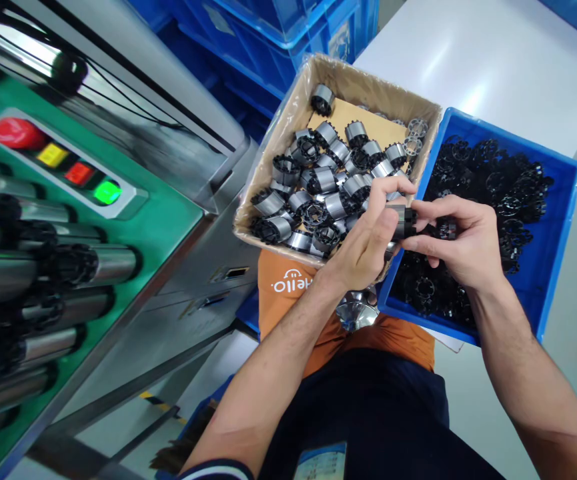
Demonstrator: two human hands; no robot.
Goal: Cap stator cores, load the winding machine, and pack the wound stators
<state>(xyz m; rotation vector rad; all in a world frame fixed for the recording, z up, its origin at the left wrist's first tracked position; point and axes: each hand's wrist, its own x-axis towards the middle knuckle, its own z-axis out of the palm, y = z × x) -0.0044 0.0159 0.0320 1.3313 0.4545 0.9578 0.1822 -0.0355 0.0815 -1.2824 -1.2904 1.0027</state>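
Note:
My left hand (363, 250) grips a silvery ring-shaped stator core (396, 217) above the edge between the carton and the blue bin. The core's far side is hidden by my fingers. My right hand (473, 237) is closed, thumb and fingertips pinched at a black plastic end piece (410, 221) against the core's right end. Another small black plastic piece (445, 229) lies within the curl of those fingers. Below the hands, a plastic-lined carton (257, 193) holds many stator cores with black toothed ends (321, 180). Loose black end pieces (493, 180) fill the blue bin (561, 230) on the right.
A green machine bed (168, 223) with rows of metal cylinders (113, 263) and a button panel (123, 207) stands left. Stacked blue crates (268, 40) are behind the carton. A white table (448, 47) extends behind the bin. Shiny metal (357, 313) shows between my legs.

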